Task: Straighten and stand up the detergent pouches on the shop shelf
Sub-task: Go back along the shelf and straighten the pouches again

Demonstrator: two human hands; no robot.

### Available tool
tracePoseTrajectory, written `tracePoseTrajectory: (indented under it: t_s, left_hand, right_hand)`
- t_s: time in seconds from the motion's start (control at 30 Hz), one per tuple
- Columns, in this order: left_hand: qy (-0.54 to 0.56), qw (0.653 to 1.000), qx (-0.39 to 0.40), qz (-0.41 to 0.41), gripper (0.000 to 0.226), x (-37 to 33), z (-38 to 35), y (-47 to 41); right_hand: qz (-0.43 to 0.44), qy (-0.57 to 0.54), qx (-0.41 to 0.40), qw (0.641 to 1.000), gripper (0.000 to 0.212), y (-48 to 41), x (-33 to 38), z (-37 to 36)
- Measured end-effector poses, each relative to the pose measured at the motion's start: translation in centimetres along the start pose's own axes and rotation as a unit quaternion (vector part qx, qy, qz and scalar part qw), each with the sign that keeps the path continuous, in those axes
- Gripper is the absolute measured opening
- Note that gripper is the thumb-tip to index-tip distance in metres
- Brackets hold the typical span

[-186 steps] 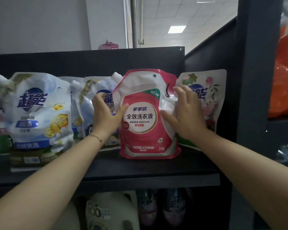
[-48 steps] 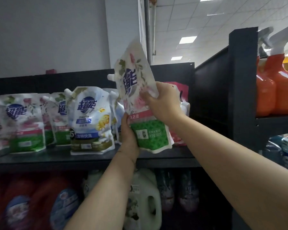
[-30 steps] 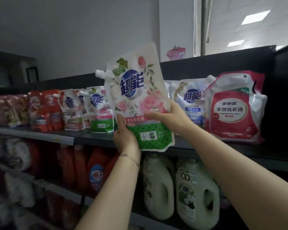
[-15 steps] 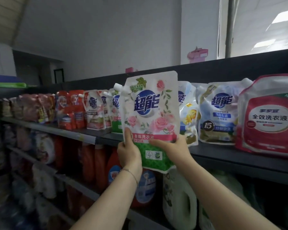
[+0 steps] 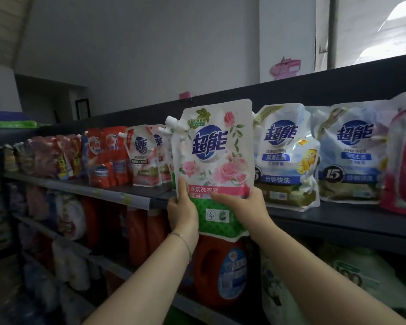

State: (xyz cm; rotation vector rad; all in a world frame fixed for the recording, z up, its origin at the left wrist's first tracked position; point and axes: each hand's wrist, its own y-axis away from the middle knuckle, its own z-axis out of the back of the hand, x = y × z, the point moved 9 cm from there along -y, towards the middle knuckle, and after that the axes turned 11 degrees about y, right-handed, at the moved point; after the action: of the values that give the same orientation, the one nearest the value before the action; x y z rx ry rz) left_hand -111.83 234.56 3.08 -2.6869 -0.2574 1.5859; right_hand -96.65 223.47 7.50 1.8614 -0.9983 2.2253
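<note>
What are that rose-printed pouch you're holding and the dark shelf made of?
The rose-printed pouch looks like soft, glossy plastic film, given its sheen and sealed edges, with a hard-looking white spout. The shelf is probably painted metal: matte dark grey, thin straight edge; not certain.

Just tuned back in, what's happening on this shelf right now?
A person holds a rose-print detergent pouch upright in front of the top shelf. The left hand grips its lower left edge and the right hand its lower right. Its base hangs below the shelf edge, so it is not yet set down. Two blue-and-white pouches stand on the shelf to its right, and similar rose pouches stand to its left.
</note>
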Motion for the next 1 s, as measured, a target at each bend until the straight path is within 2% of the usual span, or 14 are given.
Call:
tracePoseTrajectory:
  t_s: [0.27, 0.43, 0.6, 0.7, 0.73, 0.8, 0.83, 0.9, 1.0]
  left_hand:
    - [-0.040, 0.998, 0.050, -0.011, 0.056, -0.8, 1.7, -10.2]
    - [-0.032, 0.996, 0.086, -0.013, 0.068, -0.6, 1.5, -15.1]
    - [0.037, 0.988, 0.148, -0.025, 0.038, -1.5, -1.7, -16.6]
    - [0.025, 0.982, 0.186, -0.013, 0.056, -1.0, -4.2, -17.4]
    - [0.023, 0.981, 0.194, -0.004, 0.064, -0.5, -5.1, -17.7]
    - [0.027, 0.979, 0.204, 0.015, 0.074, 0.4, -6.7, -18.1]
    - [0.028, 0.977, 0.207, 0.035, 0.069, 1.1, -7.5, -18.2]
    - [0.028, 0.972, 0.219, 0.076, 0.060, 2.4, -8.7, -17.6]
    - [0.029, 0.967, 0.231, 0.103, 0.055, 3.9, -10.2, -16.7]
  right_hand:
    - [-0.032, 0.003, -0.053, 0.998, 0.033, -5.8, -3.8, -7.6]
    - [-0.013, 0.031, -0.069, 0.997, 0.032, -8.0, -3.8, -10.7]
    - [-0.002, 0.089, -0.087, 0.992, 0.027, -10.1, -2.6, -10.3]
    - [-0.010, 0.129, -0.130, 0.983, 0.026, -11.1, -2.4, -8.4]
    - [-0.023, 0.155, -0.148, 0.976, 0.028, -11.3, -2.5, -7.6]
    - [-0.075, 0.276, -0.180, 0.941, 0.048, -11.4, -2.6, -5.7]
    - [-0.107, 0.362, -0.188, 0.907, 0.060, -11.4, -2.7, -4.8]
    - [-0.152, 0.476, -0.198, 0.844, 0.067, -11.1, -2.5, -3.4]
    - [-0.152, 0.451, -0.226, 0.850, 0.054, -11.4, -2.9, -2.0]
